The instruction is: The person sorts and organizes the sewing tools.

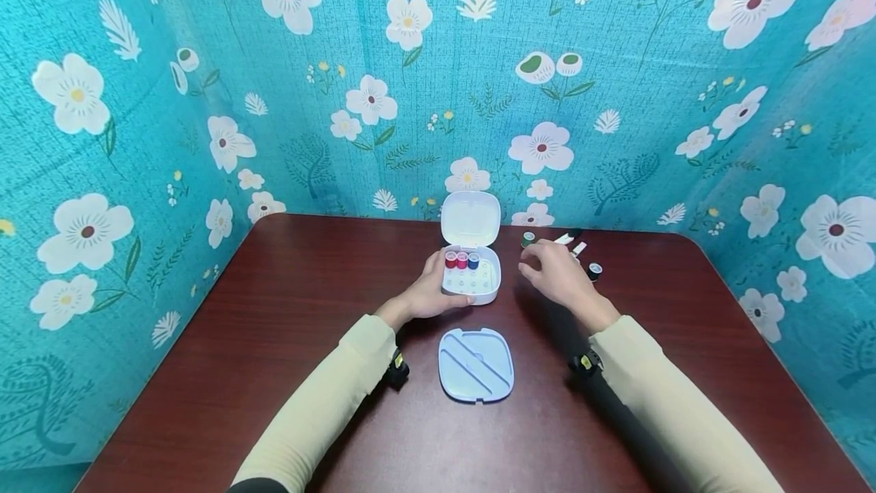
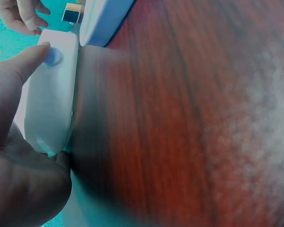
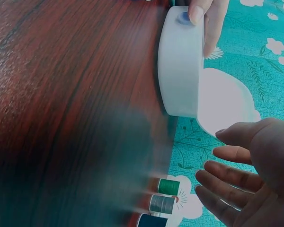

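A white sewing box [image 1: 487, 297] stands with its lid [image 1: 471, 217] raised at the back. Two reddish thread spools [image 1: 451, 260] and a blue thread spool [image 1: 474, 261] sit in its back row, with small pegs in front. My left hand [image 1: 433, 289] grips the box from the left, thumb by the round blue button [image 2: 53, 56] on its front. Right of the box, my right hand [image 1: 557, 272] hovers with fingers apart and nothing between them. Near it stand a green thread spool [image 3: 169, 187], a grey thread spool [image 3: 161, 204] and a dark thread spool [image 3: 152, 221].
A pale blue tray [image 1: 475, 365] with diagonal ridges lies on the dark wooden table [image 1: 328, 272], in front of the box. Small white and black items [image 1: 579, 249] lie behind my right hand. A flowered teal curtain [image 1: 424, 97] hangs along the table's back and sides.
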